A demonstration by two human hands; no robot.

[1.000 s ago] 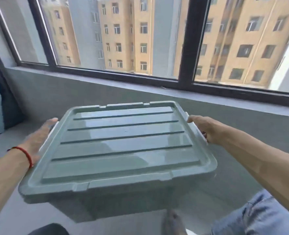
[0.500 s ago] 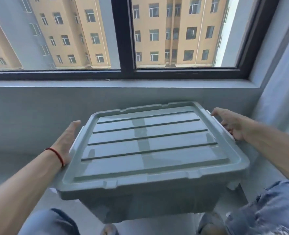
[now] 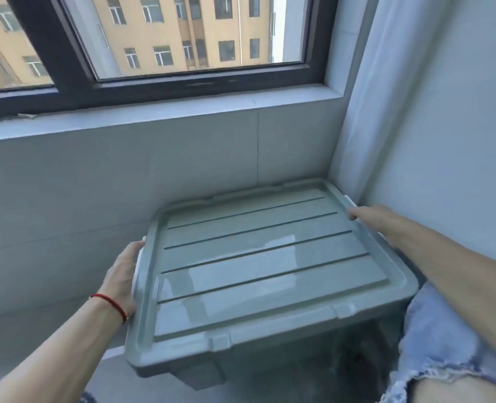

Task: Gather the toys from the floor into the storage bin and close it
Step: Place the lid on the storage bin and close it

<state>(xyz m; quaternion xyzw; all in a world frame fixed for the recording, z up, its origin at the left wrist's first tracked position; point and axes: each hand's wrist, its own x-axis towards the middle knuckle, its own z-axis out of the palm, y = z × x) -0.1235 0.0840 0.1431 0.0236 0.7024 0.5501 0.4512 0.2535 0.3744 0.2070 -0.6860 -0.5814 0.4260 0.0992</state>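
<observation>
Carried rightward since the earlier frame, the lidded green storage bin (image 3: 258,274) was brought close to the corner by the curtain (image 3: 366,97), gripped at its side handles by the left hand (image 3: 123,274) and right hand (image 3: 371,218), suggesting only set-down remained.

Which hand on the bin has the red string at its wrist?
The left hand, holding the left edge of the storage bin. A red string circles its wrist; the right hand, at the far right corner, has a bare wrist.
</observation>
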